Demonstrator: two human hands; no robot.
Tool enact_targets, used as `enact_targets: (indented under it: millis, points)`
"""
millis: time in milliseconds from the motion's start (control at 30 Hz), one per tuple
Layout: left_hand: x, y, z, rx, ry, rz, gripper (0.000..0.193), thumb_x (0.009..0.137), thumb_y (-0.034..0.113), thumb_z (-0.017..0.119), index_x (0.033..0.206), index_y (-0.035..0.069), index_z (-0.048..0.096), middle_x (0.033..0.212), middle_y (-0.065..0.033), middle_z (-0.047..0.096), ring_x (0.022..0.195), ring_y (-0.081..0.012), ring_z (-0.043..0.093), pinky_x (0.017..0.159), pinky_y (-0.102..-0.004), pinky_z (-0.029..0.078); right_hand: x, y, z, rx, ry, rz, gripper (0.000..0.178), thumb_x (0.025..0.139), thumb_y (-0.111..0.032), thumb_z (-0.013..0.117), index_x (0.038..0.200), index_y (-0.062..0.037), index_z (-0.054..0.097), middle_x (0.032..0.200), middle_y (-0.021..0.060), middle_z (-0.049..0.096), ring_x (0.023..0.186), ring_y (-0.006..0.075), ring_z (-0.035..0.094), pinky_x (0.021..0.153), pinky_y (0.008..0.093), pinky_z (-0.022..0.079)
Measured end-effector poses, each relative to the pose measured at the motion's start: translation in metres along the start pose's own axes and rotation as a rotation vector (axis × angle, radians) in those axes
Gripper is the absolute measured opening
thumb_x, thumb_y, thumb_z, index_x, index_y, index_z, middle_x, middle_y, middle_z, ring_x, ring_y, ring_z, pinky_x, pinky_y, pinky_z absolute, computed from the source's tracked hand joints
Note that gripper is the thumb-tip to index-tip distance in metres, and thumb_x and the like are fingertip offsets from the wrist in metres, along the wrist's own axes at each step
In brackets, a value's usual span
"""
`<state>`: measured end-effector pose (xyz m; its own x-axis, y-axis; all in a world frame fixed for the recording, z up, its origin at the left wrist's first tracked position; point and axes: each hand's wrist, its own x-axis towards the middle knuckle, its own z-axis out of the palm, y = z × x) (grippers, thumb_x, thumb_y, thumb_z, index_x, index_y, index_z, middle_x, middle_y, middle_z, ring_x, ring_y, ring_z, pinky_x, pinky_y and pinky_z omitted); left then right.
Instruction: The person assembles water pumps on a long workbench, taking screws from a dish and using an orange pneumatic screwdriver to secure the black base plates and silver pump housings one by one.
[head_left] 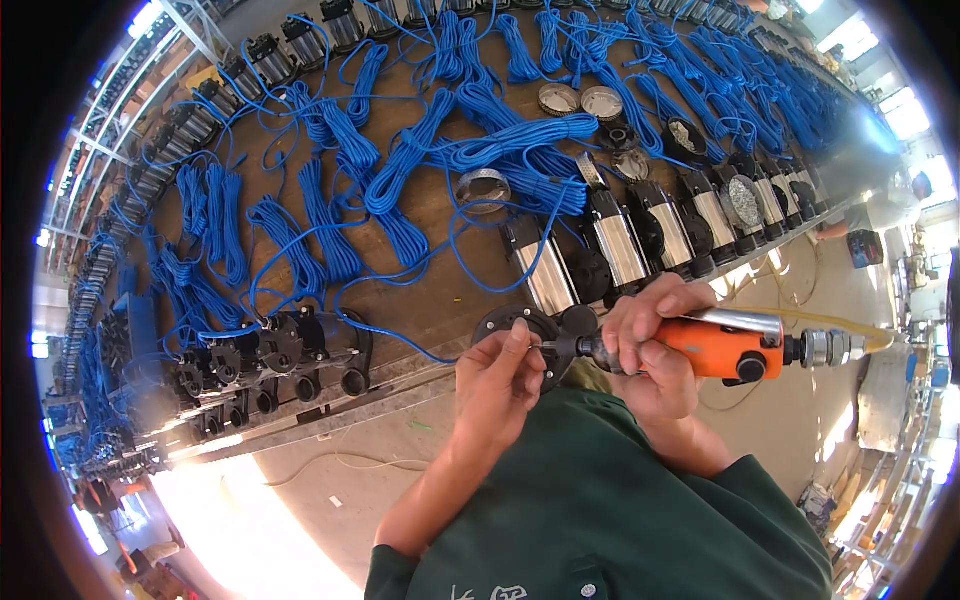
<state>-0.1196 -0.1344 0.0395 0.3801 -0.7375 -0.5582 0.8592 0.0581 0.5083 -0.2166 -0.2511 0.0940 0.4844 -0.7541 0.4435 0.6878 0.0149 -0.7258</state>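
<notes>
My right hand (655,345) is wrapped round an orange air screwdriver (725,350) with a silver lever, its nose pointing left. My left hand (500,378) pinches thumb and fingers together at the driver's tip; whatever small piece they hold is too small to make out. Under both hands, at the table's near edge, lies a round black pump cover (492,324) with bright screws round its rim, partly hidden by my fingers. Close behind it lies a steel-bodied pump (548,278) with a black end.
Bundled blue cables (410,165) cover much of the brown table (415,300). Several steel pumps (655,225) line its right side, and black pump assemblies (310,345) stand at the left edge. A steel ring (484,188) lies between. A yellowish air hose (820,317) trails right from the driver.
</notes>
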Motion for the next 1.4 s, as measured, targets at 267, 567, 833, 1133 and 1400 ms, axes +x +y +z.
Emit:
enact_targets:
  millis: [267, 567, 833, 1133, 1400]
  points:
    - [-0.01, -0.018, 0.009, 0.369, -0.064, 0.211, 0.021, 0.096, 0.016, 0.059, 0.106, -0.002, 0.064, 0.068, -0.0063, 0.063, 0.046, -0.0089, 0.051, 0.041, -0.0216, 0.036, -0.01, -0.01, -0.02, -0.055, 0.134, -0.008, 0.031, 0.077, -0.003, 0.055, 0.107, -0.0024, 0.046, 0.089, 0.0117, 0.051, 0.056, 0.0126, 0.048, 0.061, 0.0314, 0.047]
    - [0.001, -0.029, -0.002, 1.373, -0.137, 0.47, 0.055, 0.083, 0.006, 0.062, 0.136, 0.001, 0.046, 0.058, -0.0135, 0.06, 0.051, -0.0283, 0.061, 0.056, -0.0379, 0.049, -0.017, 0.025, -0.037, -0.227, 0.105, 0.092, 0.032, 0.074, 0.007, 0.05, 0.105, -0.0008, 0.046, 0.082, 0.0122, 0.051, 0.059, 0.0157, 0.048, 0.06, 0.0311, 0.046]
    - [-0.017, -0.028, -0.005, 1.543, 0.034, 0.477, 0.056, 0.084, 0.017, 0.067, 0.13, -0.003, 0.04, 0.057, -0.014, 0.061, 0.051, -0.0343, 0.061, 0.051, -0.0432, 0.05, -0.012, 0.027, -0.026, -0.354, -0.043, 0.204, 0.028, 0.074, 0.008, 0.05, 0.101, -0.0006, 0.046, 0.085, 0.0119, 0.053, 0.064, 0.0144, 0.052, 0.061, 0.0274, 0.047]
    - [-0.016, -0.035, -0.019, 1.751, 0.104, 0.592, 0.053, 0.084, 0.023, 0.067, 0.123, -0.007, 0.046, 0.05, -0.0088, 0.058, 0.044, -0.0264, 0.061, 0.041, -0.035, 0.049, -0.011, 0.035, -0.01, -0.499, -0.183, 0.275, 0.024, 0.075, 0.01, 0.049, 0.096, -0.0013, 0.045, 0.083, 0.0125, 0.052, 0.064, 0.0148, 0.05, 0.059, 0.0274, 0.048]
    - [-0.022, -0.008, -0.008, 1.69, 0.013, 0.517, 0.045, 0.086, 0.02, 0.066, 0.122, -0.001, 0.048, 0.06, -0.0167, 0.062, 0.056, -0.0353, 0.063, 0.051, -0.0433, 0.05, -0.012, 0.018, -0.013, -0.492, -0.08, 0.3, 0.031, 0.077, 0.008, 0.055, 0.107, 0.003, 0.056, 0.087, 0.0106, 0.065, 0.072, 0.0107, 0.062, 0.068, 0.0242, 0.052]
